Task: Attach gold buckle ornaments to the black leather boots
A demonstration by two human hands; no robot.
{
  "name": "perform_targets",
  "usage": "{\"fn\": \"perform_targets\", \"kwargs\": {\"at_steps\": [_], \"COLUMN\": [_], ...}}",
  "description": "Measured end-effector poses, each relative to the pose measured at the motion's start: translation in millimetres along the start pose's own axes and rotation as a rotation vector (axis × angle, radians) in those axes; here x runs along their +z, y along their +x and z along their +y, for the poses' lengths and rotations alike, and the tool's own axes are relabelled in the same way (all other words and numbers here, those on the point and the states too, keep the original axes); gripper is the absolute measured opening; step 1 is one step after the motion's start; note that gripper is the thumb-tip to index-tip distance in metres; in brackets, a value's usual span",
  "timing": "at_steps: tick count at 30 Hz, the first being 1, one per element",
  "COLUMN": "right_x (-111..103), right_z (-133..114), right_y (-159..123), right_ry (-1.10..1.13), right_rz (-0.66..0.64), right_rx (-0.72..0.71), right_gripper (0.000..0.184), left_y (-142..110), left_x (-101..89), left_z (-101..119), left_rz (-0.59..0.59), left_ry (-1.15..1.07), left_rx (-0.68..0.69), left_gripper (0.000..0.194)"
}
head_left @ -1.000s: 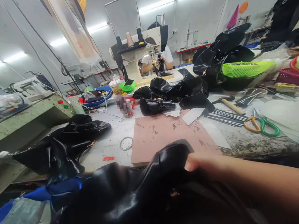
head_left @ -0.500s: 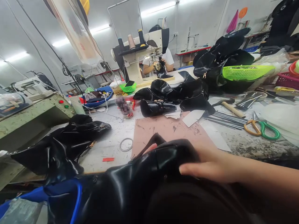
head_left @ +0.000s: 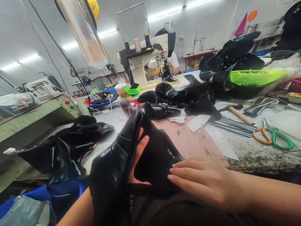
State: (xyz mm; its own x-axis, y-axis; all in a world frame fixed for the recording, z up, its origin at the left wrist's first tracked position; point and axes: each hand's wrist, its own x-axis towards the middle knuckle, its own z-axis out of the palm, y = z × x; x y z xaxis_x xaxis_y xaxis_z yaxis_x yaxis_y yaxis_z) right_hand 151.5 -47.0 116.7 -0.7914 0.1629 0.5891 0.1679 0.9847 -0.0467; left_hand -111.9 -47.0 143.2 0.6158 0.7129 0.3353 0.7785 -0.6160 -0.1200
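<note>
A black leather boot upper stands open in front of me at the bench's near edge. My left hand reaches up inside its shaft and holds it from within; the palm and fingers show through the opening. My right hand lies flat with fingers stretched out on the dark inner lining, just below a small white size stamp. The upper's lower part runs out of the bottom of the picture.
A pink cutting board lies behind the upper. Beyond it are more black boots, a hammer, scissors and a green basket. Black leather pieces lie left. A person sews at a machine far back.
The boot upper has been lifted and turned so that its opening faces me. My left hand now shows inside it. My right hand shifted from gripping its edge to lying flat on the lining.
</note>
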Motion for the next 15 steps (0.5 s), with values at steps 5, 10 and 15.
{"fn": "perform_targets", "kwargs": {"at_steps": [5,10,15], "right_x": [-3.0,8.0,10.4], "right_z": [-2.5,-6.5,-4.4], "right_y": [1.5,9.1,9.6], "right_ry": [-0.093,-0.127,-0.144], "right_rz": [0.065,0.071,0.056], "right_rx": [-0.007,0.104,0.023], "right_gripper": [0.026,0.034,0.041], "left_y": [-2.6,3.4,8.1], "left_x": [-0.5,9.4,31.2], "left_z": [9.2,10.3,-10.8], "left_rz": [-0.084,-0.060,-0.117], "left_ry": [0.083,0.064,0.020], "left_rx": [-0.038,0.119,0.134], "left_gripper": [0.103,0.098,0.099]}}
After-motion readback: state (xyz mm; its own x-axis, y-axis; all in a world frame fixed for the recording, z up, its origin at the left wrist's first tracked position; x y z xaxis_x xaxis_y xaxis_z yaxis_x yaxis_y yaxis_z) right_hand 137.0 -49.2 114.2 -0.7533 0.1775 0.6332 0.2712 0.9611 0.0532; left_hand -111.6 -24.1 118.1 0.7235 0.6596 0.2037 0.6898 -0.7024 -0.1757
